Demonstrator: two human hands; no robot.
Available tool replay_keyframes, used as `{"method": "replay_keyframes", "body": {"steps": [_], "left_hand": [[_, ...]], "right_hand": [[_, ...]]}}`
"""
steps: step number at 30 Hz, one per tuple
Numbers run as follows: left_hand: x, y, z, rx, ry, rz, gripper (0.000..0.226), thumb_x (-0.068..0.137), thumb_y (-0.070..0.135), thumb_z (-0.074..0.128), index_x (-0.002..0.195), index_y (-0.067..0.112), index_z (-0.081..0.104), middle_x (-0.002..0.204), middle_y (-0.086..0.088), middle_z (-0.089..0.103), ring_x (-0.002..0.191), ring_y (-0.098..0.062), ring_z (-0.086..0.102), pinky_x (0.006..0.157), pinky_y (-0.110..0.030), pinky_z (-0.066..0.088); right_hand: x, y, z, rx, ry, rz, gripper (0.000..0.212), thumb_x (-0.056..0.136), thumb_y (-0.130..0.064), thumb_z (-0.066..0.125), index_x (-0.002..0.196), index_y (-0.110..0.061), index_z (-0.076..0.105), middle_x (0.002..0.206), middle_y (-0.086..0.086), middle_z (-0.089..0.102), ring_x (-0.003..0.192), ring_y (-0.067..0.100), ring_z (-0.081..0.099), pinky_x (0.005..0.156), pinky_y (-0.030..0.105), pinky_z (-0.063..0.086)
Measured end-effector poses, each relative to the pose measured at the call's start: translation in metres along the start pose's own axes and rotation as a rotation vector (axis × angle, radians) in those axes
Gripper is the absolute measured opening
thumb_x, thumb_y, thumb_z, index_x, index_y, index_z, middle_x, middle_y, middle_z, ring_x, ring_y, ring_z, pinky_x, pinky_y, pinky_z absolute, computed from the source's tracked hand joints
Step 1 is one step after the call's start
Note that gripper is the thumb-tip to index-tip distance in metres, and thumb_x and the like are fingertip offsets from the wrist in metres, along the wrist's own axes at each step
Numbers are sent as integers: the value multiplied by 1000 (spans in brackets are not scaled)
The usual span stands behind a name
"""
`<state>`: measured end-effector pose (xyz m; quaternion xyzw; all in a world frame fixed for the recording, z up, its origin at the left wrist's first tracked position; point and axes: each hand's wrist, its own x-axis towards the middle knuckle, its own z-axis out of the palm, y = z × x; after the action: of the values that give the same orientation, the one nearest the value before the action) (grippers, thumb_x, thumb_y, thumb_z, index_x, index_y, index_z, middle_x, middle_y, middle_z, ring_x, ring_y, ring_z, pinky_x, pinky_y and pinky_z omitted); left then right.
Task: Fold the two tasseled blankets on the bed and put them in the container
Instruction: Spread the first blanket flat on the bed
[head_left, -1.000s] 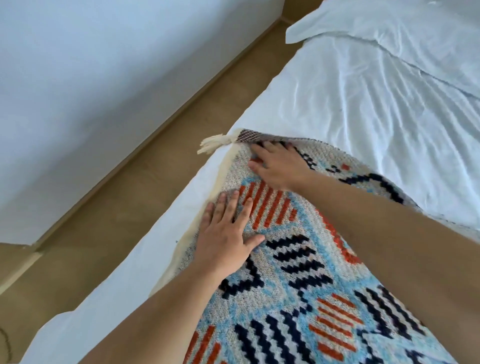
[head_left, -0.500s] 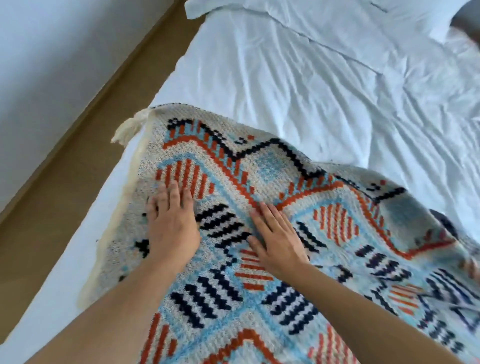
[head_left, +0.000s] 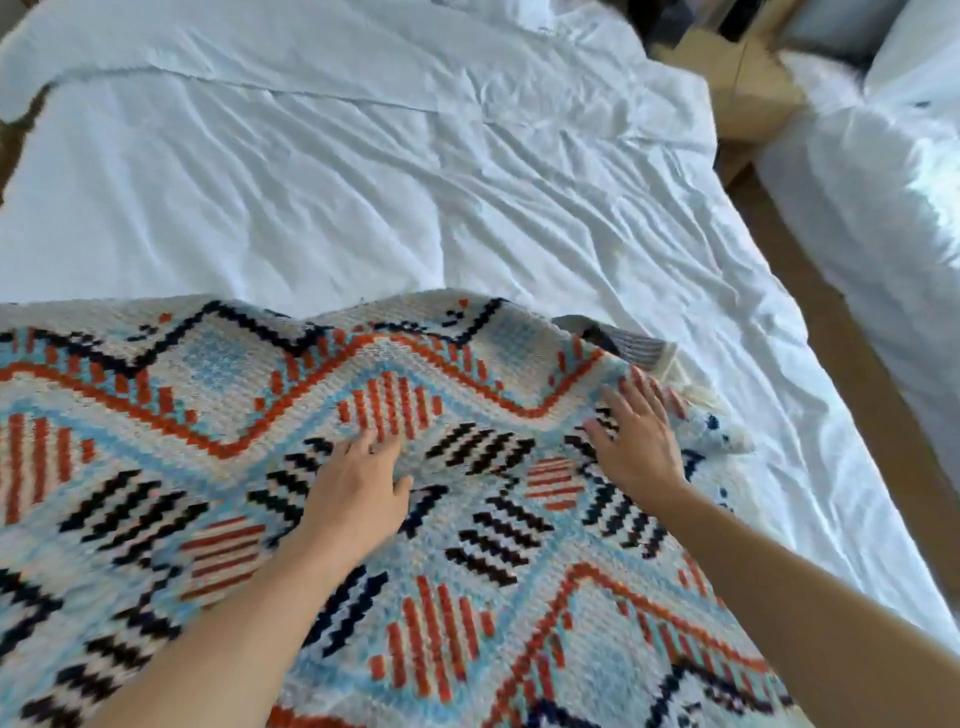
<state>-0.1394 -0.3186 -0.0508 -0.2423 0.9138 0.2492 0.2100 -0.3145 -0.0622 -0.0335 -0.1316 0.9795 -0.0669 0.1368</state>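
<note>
A thick woven blanket (head_left: 218, 415) with a nubbly weave of orange, navy and pale-blue zigzags and striped diamonds lies on the bed (head_left: 363, 197), over the near part of its wrinkled white sheet. Its long axis cannot be judged, since the left and near edges are cut off. The left hand (head_left: 358, 493) rests flat on the blanket's middle, fingers straight. The right hand (head_left: 641, 441) presses flat, fingers spread, by the blanket's far right corner, where pale tassels (head_left: 698, 400) blur.

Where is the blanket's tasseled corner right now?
In the head view it lies at right of centre, on the white sheet: the cream tassel pokes out beside the fingertips of the right hand, which lies flat on the patterned blanket.
</note>
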Motion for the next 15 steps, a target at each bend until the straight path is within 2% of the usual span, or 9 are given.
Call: {"method": "replay_keyframes", "body": {"steps": [2, 3, 6, 8, 10, 12, 13, 14, 15], "left_hand": [[11, 40, 6, -17, 16, 24, 60, 104, 42, 47, 159, 24, 29, 167, -4, 22, 153, -26, 21, 121, -42, 30], [16, 59, 11, -27, 29, 34, 59, 104, 41, 47, 159, 24, 31, 166, -4, 24, 153, -26, 22, 121, -42, 29], [30, 106, 28, -33, 41, 26, 59, 104, 42, 48, 157, 23, 34, 165, -5, 27, 152, -26, 23, 121, -44, 30], [37, 131, 41, -25, 28, -1, 60, 103, 44, 48, 158, 24, 33, 165, -3, 27, 151, -26, 23, 120, -45, 32], [42, 151, 55, -8, 45, -17, 60, 102, 47, 48, 157, 26, 34, 164, 0, 29, 150, -23, 26, 118, -41, 34], [47, 169, 67, 12, 71, -25, 61, 101, 50, 49, 156, 26, 36, 162, 3, 33, 148, -19, 30, 118, -37, 33], [48, 178, 73, 22, 76, -33, 62, 101, 51, 49, 156, 26, 36, 161, 4, 35, 148, -19, 31, 120, -37, 32], [50, 186, 78, 31, 73, -44, 63, 100, 52, 49, 156, 27, 35, 161, 3, 35, 148, -19, 30, 121, -38, 30], [51, 194, 82, 41, 69, -56, 64, 100, 53, 49, 157, 28, 34, 162, 2, 34, 149, -20, 28, 122, -39, 28]], "right_hand": [[29, 37, -21, 188, 104, 119, 50, 104, -41, 48, 149, -21, 51, 152, 9, 51, 139, 31, 46, 111, 42, 38], [45, 55, -30, 280, 130, 192, 46, 104, -34, 50, 147, -18, 53, 147, 11, 57, 132, 32, 53, 105, 41, 44], [93, 116, -36, 416, 111, 344, 52, 96, -9, 55, 148, -13, 51, 148, 11, 57, 129, 32, 56, 98, 40, 49], [121, 150, -30, 396, 13, 355, 63, 91, -9, 62, 151, -15, 45, 147, 13, 56, 120, 32, 59, 87, 36, 52], [148, 168, -23, 354, -109, 301, 72, 90, -20, 67, 155, -18, 35, 141, 17, 56, 113, 34, 58, 87, 39, 53], [176, 170, -17, 326, -144, 188, 79, 90, -27, 68, 157, -25, 26, 144, 20, 50, 127, 40, 50, 101, 51, 51], [187, 166, -15, 308, -138, 111, 81, 87, -21, 68, 157, -29, 26, 146, 19, 46, 133, 40, 45, 104, 54, 49], [194, 160, -13, 294, -131, 10, 80, 83, -13, 67, 154, -32, 35, 143, 16, 48, 132, 39, 45, 102, 53, 50], [199, 152, -13, 282, -112, -83, 71, 79, -6, 64, 144, -30, 51, 134, 13, 56, 125, 36, 51, 96, 48, 55]]}}
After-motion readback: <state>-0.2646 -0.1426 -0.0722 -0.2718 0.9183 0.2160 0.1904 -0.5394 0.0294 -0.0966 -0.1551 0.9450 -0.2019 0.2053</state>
